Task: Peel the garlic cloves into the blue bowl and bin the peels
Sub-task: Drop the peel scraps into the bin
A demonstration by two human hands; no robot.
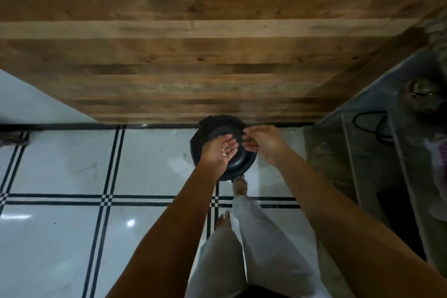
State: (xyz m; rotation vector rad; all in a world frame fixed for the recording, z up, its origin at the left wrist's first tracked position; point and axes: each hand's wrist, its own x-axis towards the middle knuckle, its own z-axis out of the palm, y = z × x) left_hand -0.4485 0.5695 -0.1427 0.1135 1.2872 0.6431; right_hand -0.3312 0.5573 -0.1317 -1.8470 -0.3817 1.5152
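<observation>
Over the round black bin (238,168) on the white tiled floor (60,164), left hand (221,152) cupped palm-up, small pale papery garlic peels (226,151) lying on it, right hand (262,144) just beside, fingertips bunched, maybe pinching a scrap, too blurred to tell

No legible text, label, brand or number in frame. Checked black bin (238,167), wood panel (217,55), tiled floor (60,164): all unmarked.

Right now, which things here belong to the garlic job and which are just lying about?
Part of the job: black bin on the floor; peel scraps in the upturned left hand; right hand beside it, over the bin.
Just lying about: black cable on the grey ledge; wooden panel; tiled floor.
</observation>
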